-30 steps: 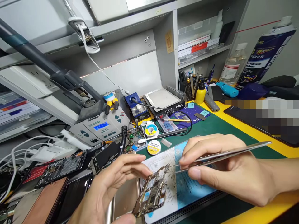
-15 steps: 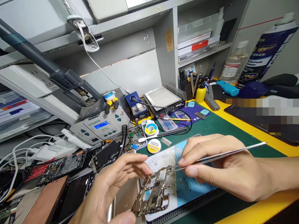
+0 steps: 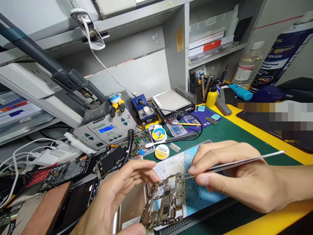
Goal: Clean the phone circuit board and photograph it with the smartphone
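Observation:
Between the thumb and fingers of my left hand (image 3: 122, 195) a phone circuit board (image 3: 164, 204) is gripped by its left edge and tilted. My right hand (image 3: 232, 176) pinches a pair of metal tweezers (image 3: 220, 169), whose tips meet the board's upper right corner. Whether the tips hold a part there is too small to tell. Beneath the board lies a white and blue printed sheet (image 3: 199, 195) on a dark perforated plate (image 3: 195, 220). A gold-coloured phone (image 3: 132, 205) lies partly behind my left hand.
A hot air station (image 3: 106, 130), a soldering iron (image 3: 171, 139), a solder spool (image 3: 159, 133) and a heating plate (image 3: 168, 101) stand behind. Phone parts (image 3: 66, 173) crowd the left. At the right are a spray can (image 3: 278, 58), a clear bottle (image 3: 249, 65) and a dark phone (image 3: 264, 125).
The circuit board has turned so that more of its face shows to the camera. My right hand and the tweezers sit slightly farther right in view, as the whole view has shifted a little.

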A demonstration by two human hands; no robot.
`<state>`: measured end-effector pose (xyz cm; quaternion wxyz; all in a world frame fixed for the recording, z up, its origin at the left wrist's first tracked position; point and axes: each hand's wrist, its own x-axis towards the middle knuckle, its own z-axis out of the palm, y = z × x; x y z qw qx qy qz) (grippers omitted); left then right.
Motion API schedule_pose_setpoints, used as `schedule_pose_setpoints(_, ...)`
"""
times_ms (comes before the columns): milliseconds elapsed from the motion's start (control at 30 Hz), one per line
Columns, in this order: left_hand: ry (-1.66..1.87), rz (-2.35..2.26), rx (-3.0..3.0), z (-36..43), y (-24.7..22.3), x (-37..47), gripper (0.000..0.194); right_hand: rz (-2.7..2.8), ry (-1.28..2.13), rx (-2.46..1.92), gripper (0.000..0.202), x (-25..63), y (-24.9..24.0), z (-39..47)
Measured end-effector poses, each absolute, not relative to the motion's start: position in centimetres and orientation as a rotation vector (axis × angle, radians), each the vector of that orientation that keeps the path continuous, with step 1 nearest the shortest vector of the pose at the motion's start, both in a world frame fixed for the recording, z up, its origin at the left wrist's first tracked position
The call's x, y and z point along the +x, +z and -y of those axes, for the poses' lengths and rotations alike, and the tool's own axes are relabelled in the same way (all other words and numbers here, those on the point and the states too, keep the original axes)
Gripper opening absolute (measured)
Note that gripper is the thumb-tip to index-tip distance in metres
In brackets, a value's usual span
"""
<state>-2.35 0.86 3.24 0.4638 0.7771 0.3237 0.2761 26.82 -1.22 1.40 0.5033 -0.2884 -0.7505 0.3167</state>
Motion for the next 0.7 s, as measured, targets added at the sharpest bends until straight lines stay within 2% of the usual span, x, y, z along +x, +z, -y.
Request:
schedule_pose_setpoints(400, 0.675, -0.867, 1.897, -0.3, 2.8, -2.7, 0.064, 1.869, 0.680, -0.656, 0.013, 27.2, 0.8, 1.2)
schedule_pose_setpoints(533, 0.597, -1.073, 2.029, -0.2, 1.9, -3.6, 0.078, 1.785, 0.667, -0.783, 0.013, 27.2, 0.5, 1.7)
schedule_pose_setpoints(600, 0.585, -1.179, 2.076, -0.2, 1.4, -3.5, 0.085, 1.664, 0.737, -0.874, 0.017, 27.1, 0.2, 1.7)
schedule_pose_setpoints(700, 0.488, -1.303, 2.221, -0.2, 1.4, -2.5, 0.082, 1.481, 0.953, -1.043, 0.031, 27.0, -0.1, 1.3)
